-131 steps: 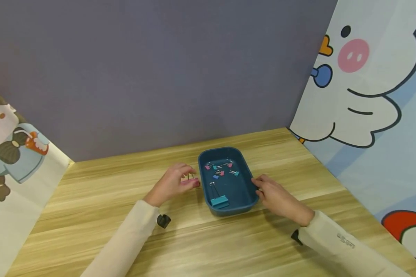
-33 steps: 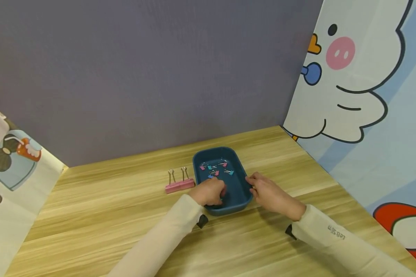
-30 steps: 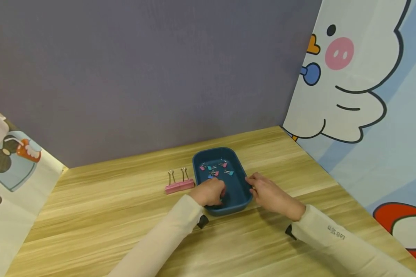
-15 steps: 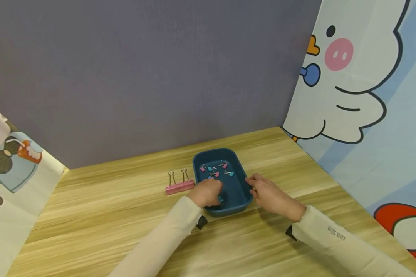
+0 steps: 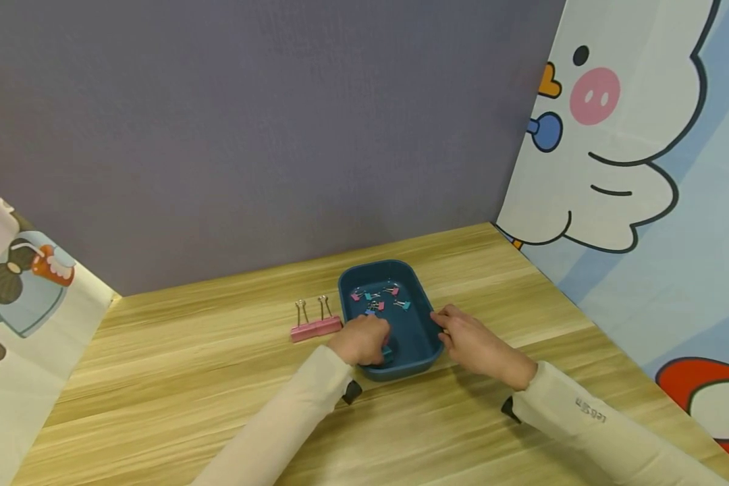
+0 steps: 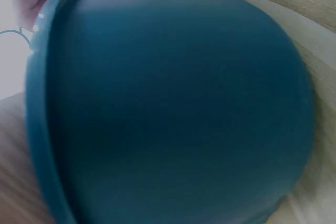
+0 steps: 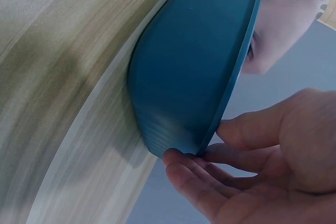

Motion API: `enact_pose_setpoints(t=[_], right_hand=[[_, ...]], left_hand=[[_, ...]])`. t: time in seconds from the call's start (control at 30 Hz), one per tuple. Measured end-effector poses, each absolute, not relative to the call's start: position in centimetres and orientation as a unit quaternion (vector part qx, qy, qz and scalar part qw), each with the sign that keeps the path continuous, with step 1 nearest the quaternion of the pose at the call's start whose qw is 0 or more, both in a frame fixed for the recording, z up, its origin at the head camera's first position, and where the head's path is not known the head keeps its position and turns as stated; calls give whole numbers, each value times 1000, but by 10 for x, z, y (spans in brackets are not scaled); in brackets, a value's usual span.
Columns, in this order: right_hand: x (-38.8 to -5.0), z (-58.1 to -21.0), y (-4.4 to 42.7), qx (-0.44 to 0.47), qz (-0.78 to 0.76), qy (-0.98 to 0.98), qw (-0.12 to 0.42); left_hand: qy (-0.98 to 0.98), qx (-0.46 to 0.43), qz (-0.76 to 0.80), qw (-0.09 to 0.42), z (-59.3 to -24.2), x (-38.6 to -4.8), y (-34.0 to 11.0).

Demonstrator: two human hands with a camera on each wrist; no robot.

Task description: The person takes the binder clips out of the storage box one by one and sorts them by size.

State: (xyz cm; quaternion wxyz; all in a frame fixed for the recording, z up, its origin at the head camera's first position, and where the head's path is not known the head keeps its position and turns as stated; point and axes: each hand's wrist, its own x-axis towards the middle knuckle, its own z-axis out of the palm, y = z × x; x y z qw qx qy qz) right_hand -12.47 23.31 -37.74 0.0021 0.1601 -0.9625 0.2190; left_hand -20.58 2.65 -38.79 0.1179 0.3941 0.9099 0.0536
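Observation:
Inside the dark blue plastic box [image 5: 417, 337], my left hand [image 5: 360, 339] reaches down at the near left corner. Its fingers curl round a large teal binder clip [image 5: 387, 352], of which just a small part shows. With thumb and fingers, my right hand [image 5: 470, 339] pinches the right rim of the box; in the right wrist view the thumb [image 7: 249, 129] is at the rim and the fingertips touch the outer wall. Several small binder clips [image 5: 403, 305], pink, teal and blue, lie at the box's far end. The left wrist view shows mostly the box's outer wall [image 6: 173, 98].
Two large pink binder clips [image 5: 316, 329] stand end to end on the wooden table [image 5: 188, 378], just left of the box, with handles up. A grey panel [image 5: 279, 135] rises behind the table. Printed cartoon panels flank both sides.
My left hand has left the pink binder clip beside the box and gone into the box, over the teal clip. More of that clip shows than a second ago. My right hand keeps the rim.

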Motion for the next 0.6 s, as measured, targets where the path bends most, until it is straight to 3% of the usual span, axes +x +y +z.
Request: enact_pose_setpoints(t=[0.6], right_hand=[[-125,-375,233,159,210,-965,-1]], left_hand=[[888,438,139,23,-385,-216,18]])
